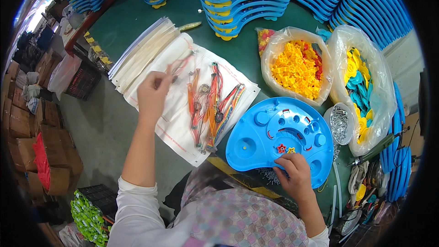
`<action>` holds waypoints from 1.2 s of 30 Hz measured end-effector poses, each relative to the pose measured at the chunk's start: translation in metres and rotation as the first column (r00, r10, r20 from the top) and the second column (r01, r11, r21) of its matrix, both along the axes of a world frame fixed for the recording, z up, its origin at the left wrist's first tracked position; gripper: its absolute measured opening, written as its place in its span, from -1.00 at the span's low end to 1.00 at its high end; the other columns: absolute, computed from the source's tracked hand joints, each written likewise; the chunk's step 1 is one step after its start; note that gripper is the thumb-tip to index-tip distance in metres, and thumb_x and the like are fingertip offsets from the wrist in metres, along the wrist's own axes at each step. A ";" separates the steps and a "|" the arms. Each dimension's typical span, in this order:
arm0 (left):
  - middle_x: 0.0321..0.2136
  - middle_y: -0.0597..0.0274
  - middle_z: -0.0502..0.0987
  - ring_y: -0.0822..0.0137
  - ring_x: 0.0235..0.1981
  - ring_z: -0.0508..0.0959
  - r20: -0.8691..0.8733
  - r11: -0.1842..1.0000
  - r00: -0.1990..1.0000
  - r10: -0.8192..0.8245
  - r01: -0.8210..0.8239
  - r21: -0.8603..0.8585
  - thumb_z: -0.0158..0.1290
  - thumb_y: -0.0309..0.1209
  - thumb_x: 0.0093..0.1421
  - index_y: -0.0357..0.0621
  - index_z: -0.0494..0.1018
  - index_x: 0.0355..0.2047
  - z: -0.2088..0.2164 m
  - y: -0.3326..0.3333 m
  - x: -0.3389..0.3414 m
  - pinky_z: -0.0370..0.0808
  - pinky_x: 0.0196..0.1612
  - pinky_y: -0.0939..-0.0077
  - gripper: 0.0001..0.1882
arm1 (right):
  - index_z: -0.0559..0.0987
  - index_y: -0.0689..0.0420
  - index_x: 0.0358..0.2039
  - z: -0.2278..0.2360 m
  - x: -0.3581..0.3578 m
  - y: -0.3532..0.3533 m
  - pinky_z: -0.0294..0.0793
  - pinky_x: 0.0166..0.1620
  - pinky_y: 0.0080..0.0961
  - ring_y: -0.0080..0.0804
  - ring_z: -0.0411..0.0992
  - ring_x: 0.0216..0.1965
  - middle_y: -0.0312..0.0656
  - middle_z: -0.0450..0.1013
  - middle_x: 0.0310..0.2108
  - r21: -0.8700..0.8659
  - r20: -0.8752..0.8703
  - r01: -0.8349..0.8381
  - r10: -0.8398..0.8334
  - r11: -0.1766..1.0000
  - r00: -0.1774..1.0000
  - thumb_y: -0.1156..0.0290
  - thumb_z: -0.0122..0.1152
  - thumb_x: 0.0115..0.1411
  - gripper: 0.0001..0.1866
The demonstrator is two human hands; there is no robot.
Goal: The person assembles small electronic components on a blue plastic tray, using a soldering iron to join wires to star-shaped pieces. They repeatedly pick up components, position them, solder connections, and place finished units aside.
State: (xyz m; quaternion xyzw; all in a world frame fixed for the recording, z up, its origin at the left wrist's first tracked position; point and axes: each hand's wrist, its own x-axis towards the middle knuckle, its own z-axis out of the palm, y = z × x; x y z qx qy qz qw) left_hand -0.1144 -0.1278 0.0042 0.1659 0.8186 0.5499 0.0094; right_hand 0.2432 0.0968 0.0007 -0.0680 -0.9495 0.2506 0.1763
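Note:
My left hand [153, 96] is raised over white sheets [171, 132], its fingers pinched on a motion-blurred bunch of thin reddish wires [181, 64]. Beside it on the sheets lie several wire harnesses [214, 105] with red, orange and rainbow leads and small round dark parts. My right hand [295, 171] is closed at the near edge of a blue plastic panel [247, 128], fingers curled over the rim; the palm hides part of that edge. Just beyond the fingertips, a red star-shaped piece [281, 148] and a yellow one [291, 150] sit on the panel.
Behind the panel stand a bag of yellow and red parts [295, 71] and a bag of yellow and teal parts [361, 87]. A bowl of screws [339, 121] touches the right side. Stacked blue panels [247, 0] line the back. A screwdriver [375, 150] lies far right.

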 end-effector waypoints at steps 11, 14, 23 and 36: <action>-0.36 0.24 0.55 0.46 -0.41 0.46 -0.020 0.660 0.976 -0.217 0.161 0.734 0.14 -0.50 0.35 -0.25 0.56 -0.23 0.041 -0.023 -0.004 0.39 -0.33 0.56 -0.94 | 0.61 0.13 -0.20 0.006 -0.003 -0.005 0.47 -0.21 -0.24 -0.12 0.51 -0.23 -0.15 0.53 -0.21 0.003 -0.038 -0.029 0.029 1.000 0.999 0.53 0.47 0.02 -0.69; -0.28 0.18 0.56 0.40 -0.34 0.48 -0.132 0.369 0.918 -0.374 0.278 0.887 0.15 -0.39 0.38 -0.24 0.54 -0.18 0.072 -0.012 0.003 0.41 -0.31 0.53 -0.85 | 0.61 0.14 -0.20 0.007 -0.001 -0.006 0.49 -0.22 -0.26 -0.11 0.51 -0.24 -0.14 0.54 -0.21 0.003 -0.047 -0.020 0.020 1.000 0.999 0.54 0.46 0.01 -0.70; -0.29 -0.04 0.61 0.15 -0.31 0.67 -0.239 0.149 0.550 -0.800 0.569 0.809 0.07 -0.26 0.44 -0.20 0.43 -0.05 0.093 0.044 0.048 0.58 -0.36 0.50 -0.74 | 0.61 0.13 -0.19 0.002 0.010 -0.004 0.45 -0.27 -0.29 -0.17 0.50 -0.30 -0.18 0.53 -0.23 0.014 -0.089 -0.012 0.013 1.000 0.996 0.48 0.46 0.05 -0.71; -0.40 0.09 0.67 0.38 -0.41 0.68 0.456 0.591 0.541 -0.707 0.806 -0.041 0.28 -0.51 0.19 -0.31 0.53 -0.24 0.025 0.125 0.149 0.60 -0.36 0.49 -0.81 | 0.64 0.20 -0.21 0.009 0.058 0.030 0.55 -0.21 -0.39 -0.20 0.56 -0.24 -0.09 0.57 -0.22 -0.066 -0.216 0.278 -0.286 0.958 0.934 0.66 0.42 0.02 -0.71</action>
